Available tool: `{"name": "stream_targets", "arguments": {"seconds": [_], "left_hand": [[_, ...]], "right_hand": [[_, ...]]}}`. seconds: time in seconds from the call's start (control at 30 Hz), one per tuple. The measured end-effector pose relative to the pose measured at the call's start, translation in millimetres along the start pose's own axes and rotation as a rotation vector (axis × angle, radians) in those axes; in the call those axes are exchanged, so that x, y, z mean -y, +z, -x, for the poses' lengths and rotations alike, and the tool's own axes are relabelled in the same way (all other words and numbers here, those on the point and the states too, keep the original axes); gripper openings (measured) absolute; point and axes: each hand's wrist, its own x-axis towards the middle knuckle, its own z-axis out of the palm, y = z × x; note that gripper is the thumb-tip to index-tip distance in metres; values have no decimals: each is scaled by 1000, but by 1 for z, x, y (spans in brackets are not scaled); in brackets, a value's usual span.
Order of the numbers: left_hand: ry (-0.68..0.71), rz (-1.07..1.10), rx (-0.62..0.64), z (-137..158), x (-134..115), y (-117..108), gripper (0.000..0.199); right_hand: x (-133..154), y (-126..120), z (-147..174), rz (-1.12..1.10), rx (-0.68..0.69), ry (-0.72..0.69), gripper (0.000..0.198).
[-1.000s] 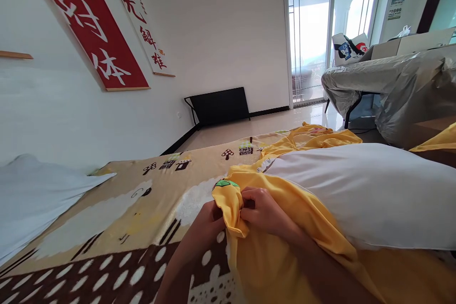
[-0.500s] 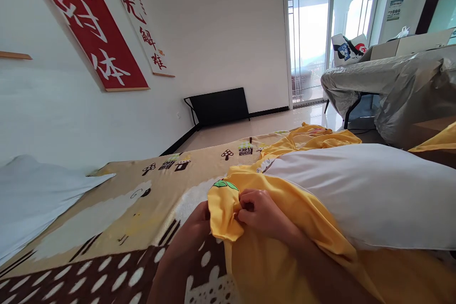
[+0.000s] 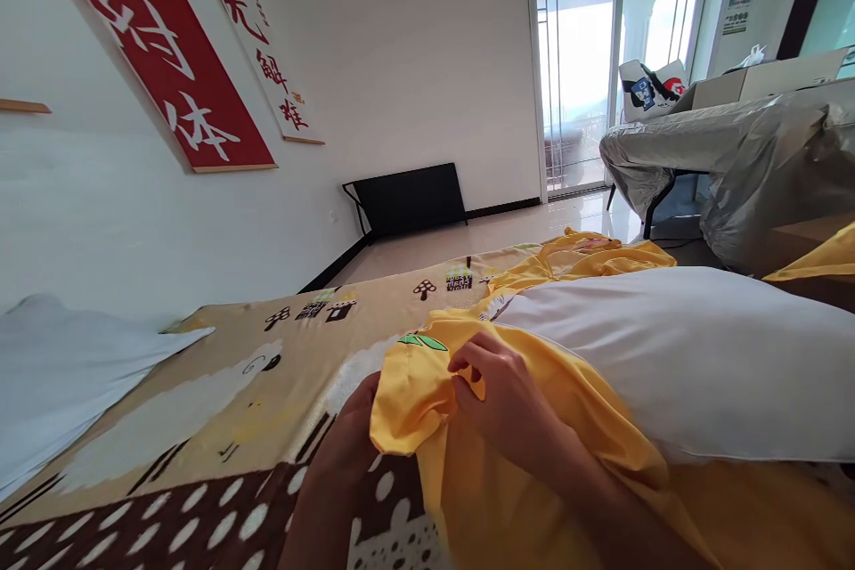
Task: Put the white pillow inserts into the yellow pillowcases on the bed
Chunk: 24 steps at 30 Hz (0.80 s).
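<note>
A big tan and brown blanket (image 3: 300, 338) with sheep on it lies over the left and the middle. On it lies a long yellow cloth (image 3: 481, 472), from the near middle to the far right, all soft and crumpled. A fat white pillow (image 3: 701, 356) sits on the right, beside the yellow cloth. A white sheet (image 3: 80, 374) lies on the far left of the blanket.

Both hands are at the near middle, with a bunched part of the yellow cloth up between them. The right hand (image 3: 494, 383) has its fingers bent. Its thumb and pointing finger are close together, with just a narrow gap, and they pinch a bit of the yellow cloth. The left hand (image 3: 351, 436) touches the left side of that part. Its fingers hide behind the cloth, so I cannot tell how tight they are. A small green leaf (image 3: 434, 343) is on top of the bunched part.
</note>
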Motion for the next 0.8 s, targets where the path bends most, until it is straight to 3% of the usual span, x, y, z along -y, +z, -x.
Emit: {"name": "stream_targets", "arguments": {"seconds": [0.1, 0.2, 0.4, 0.6, 0.8], "left_hand": [[-27, 44, -12, 1, -1, 7, 32], [-30, 19, -59, 2, -2, 14, 33], [-7, -193, 137, 6, -9, 24, 25], [49, -288, 128, 6, -14, 30, 27], [30, -223, 229, 5, -10, 24, 32]], "right_hand": [[5, 3, 1, -116, 128, -24, 7], [6, 10, 1, -77, 156, 14, 17], [-1, 18, -4, -175, 92, 75, 24], [-10, 21, -8, -383, 98, 123, 23], [-16, 17, -13, -594, 264, 155, 19]]}}
